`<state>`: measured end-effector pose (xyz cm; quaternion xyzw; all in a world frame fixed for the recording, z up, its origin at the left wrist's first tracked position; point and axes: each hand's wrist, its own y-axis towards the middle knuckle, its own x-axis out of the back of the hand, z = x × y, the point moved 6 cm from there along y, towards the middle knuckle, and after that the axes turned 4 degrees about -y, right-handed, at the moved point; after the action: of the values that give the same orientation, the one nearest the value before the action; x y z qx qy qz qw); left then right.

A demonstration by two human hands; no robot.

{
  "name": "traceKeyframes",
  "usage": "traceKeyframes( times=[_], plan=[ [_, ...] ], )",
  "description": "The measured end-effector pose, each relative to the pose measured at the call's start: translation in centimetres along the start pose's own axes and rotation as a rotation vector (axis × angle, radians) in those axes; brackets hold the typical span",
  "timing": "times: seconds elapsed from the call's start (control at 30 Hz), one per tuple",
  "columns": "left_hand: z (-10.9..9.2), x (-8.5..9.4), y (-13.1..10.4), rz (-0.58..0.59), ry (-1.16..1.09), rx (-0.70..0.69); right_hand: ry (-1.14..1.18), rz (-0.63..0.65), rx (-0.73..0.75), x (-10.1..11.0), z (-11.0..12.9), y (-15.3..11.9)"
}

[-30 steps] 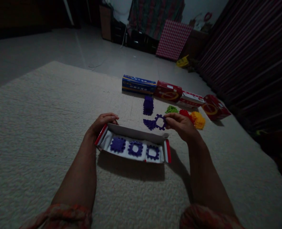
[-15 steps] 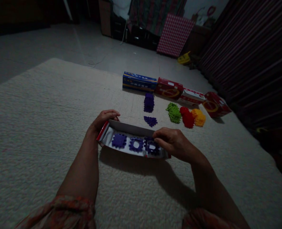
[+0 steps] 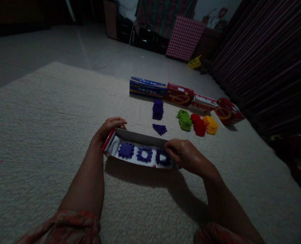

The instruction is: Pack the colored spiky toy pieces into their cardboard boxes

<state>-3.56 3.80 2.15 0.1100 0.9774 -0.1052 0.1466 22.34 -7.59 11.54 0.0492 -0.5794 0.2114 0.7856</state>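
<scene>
Item: purple notched piece (image 3: pixel 158 158), square, hole-centred, in your open box (image 3: pixel 140 136), right end, directly under your right hand (image 3: pixel 187 154); fingertips bunched, grip unclear. Your left hand (image 3: pixel 112 127): half-curled against the box's left end, hold unclear. Blue carton (image 3: pixel 147 88): pale characters, illegible.

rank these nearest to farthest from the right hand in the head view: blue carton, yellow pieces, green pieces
1. Green pieces, just beyond the right hand
2. Yellow pieces, right, past the red pieces
3. Blue carton, left end of the row
</scene>
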Motion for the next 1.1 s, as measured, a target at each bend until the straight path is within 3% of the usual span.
traceKeyframes(
  times=[0.47,0.73,1.1],
  plan=[
    [0.1,0.0,-0.1,0.005,-0.029,-0.002,-0.269,0.034,-0.118,-1.0,-0.3,-0.1],
    [0.1,0.1,-0.2,-0.004,-0.019,-0.001,-0.291,0.168,0.007,-0.9,1.3,0.0],
    [0.1,0.1,0.0,0.004,-0.016,-0.016,-0.487,0.156,0.004,-4.6,-0.1,1.8]
  ],
)
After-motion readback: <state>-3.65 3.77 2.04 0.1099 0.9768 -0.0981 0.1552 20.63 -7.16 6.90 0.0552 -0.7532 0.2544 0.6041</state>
